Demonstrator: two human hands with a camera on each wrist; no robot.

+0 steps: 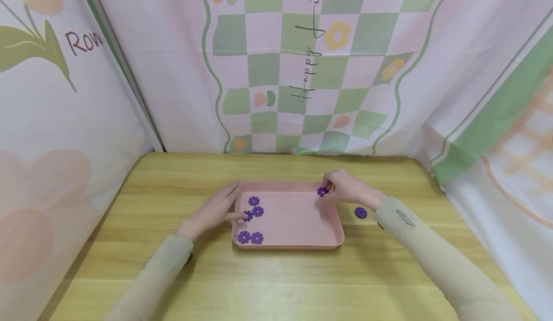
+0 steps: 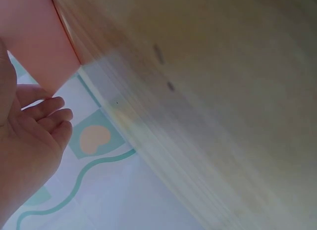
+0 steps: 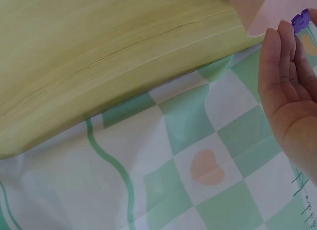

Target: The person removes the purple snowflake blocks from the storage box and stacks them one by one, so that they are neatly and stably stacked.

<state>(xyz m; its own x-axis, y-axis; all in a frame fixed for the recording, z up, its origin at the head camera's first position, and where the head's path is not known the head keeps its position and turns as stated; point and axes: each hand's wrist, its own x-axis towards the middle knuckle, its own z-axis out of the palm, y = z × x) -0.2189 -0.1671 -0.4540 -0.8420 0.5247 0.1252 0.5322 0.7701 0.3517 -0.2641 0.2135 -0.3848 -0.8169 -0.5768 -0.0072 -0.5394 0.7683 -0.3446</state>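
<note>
A shallow pink tray (image 1: 294, 218) stands on the table. Several purple flower-shaped discs (image 1: 257, 238) lie along its left side. My left hand (image 1: 211, 211) rests at the tray's left edge, fingers along the rim; its thumb reaches inside over one disc, and whether it touches that disc I cannot tell. In the left wrist view, the fingers of my left hand (image 2: 37, 121) are slightly bent beside the tray's corner. Above the tray's back right corner, my right hand (image 1: 347, 186) pinches another purple disc (image 1: 321, 192). The right wrist view shows that disc (image 3: 300, 22) at the fingertips.
One more purple disc (image 1: 360, 212) lies on the wooden table (image 1: 285, 282) to the right of the tray, near my right sleeve. Patterned curtains (image 1: 302, 71) hang behind the table and at both sides.
</note>
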